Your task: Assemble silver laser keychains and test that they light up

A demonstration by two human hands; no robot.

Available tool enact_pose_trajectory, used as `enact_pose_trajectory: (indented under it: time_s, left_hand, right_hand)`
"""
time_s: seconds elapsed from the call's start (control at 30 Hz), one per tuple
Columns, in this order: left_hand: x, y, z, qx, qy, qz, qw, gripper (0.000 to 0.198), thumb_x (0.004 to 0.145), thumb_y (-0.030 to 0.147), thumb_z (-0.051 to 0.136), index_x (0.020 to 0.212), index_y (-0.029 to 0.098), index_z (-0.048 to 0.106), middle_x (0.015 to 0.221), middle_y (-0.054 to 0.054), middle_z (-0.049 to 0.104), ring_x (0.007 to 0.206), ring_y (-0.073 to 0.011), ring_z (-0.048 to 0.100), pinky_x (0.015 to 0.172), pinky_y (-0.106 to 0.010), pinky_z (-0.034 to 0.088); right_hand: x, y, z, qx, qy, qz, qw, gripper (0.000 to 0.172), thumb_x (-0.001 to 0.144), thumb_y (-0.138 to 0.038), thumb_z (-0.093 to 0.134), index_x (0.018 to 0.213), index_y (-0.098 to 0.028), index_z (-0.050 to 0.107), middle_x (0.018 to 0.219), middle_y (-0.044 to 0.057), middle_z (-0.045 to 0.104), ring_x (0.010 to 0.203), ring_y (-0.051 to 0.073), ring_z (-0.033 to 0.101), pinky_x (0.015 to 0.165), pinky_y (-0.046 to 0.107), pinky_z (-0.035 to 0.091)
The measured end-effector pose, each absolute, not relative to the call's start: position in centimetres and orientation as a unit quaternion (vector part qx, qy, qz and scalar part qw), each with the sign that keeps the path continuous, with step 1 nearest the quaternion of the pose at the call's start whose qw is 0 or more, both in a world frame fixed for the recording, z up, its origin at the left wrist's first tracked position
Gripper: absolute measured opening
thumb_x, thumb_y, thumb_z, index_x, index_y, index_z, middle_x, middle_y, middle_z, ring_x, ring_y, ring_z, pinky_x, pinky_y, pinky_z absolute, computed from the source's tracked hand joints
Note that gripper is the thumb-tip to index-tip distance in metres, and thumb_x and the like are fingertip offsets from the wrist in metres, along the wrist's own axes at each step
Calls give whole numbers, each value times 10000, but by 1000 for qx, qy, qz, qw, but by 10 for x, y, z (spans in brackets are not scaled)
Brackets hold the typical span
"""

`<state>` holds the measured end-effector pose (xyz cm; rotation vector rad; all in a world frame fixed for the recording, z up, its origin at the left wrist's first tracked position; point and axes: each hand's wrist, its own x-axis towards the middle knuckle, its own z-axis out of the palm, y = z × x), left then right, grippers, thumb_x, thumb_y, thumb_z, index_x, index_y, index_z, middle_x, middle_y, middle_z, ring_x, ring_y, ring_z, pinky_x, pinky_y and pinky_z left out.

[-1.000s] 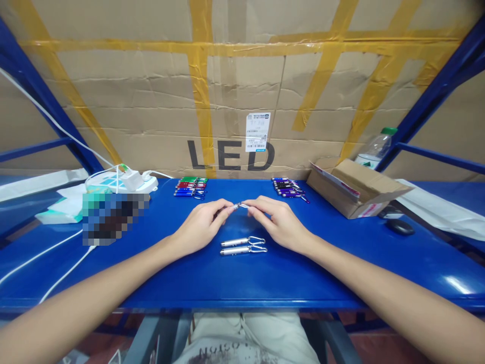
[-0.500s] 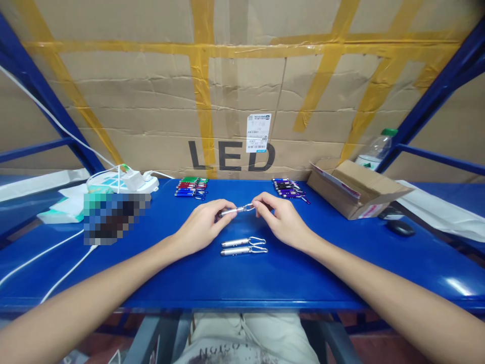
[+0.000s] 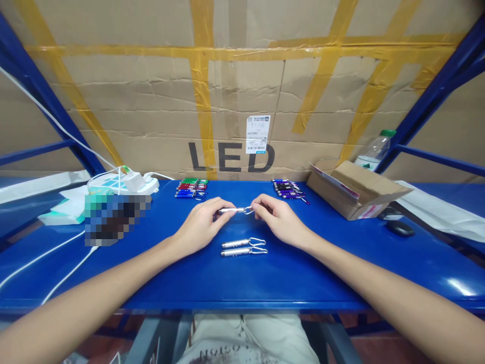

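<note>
Both my hands hold one small silver keychain flashlight (image 3: 232,210) just above the blue table (image 3: 242,278). My left hand (image 3: 202,225) pinches its barrel. My right hand (image 3: 278,220) pinches the metal clip at its right end. Two more silver flashlights (image 3: 242,246) lie side by side on the table just in front of my hands, clips pointing right.
A row of coloured flashlights (image 3: 191,187) lies at the back left, a row of dark and purple ones (image 3: 288,189) at the back right. An open cardboard box (image 3: 352,189), a plastic bottle (image 3: 375,149), a power strip (image 3: 125,183) with white cables and a black mouse (image 3: 399,228) stand around.
The held flashlight has turned level and now shows fully between my fingers. My right hand slid out to the clip end; both hands stayed in place.
</note>
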<state>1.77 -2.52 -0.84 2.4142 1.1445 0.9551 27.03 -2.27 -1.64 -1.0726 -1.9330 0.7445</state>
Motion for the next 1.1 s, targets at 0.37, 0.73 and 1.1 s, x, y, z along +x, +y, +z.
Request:
enact_pose_trajectory:
  time_s: [0.37,0.73,1.1]
  left_hand:
    - [18,-23,-11,851,418,281,144,274,1084,415,596,1121,226,791,1045,-51,772,916,-231,670,815,-343,483]
    - [14,-19,-14,872,417,213,145,319,1091,409,577,1216,245,819,1141,-67,783,1049,-270,681,920,-392,483]
    - [12,-15,-19,886,393,197,146,309,1052,409,648,1237,243,831,1136,-80,755,1067,-281,662,944,-399,479]
  right_hand:
    - [273,-20,-20,-430,-767,275,390,243,1082,-394,541,959,-223,661,866,-2,713,820,190,648,775,310,450]
    - [275,-19,-14,-488,-817,163,262,195,1069,-246,552,911,-212,661,937,29,744,839,200,627,768,313,401]
    - [274,-25,-12,-495,-845,106,174,179,1005,-141,573,845,-212,612,864,44,696,882,229,591,770,322,395]
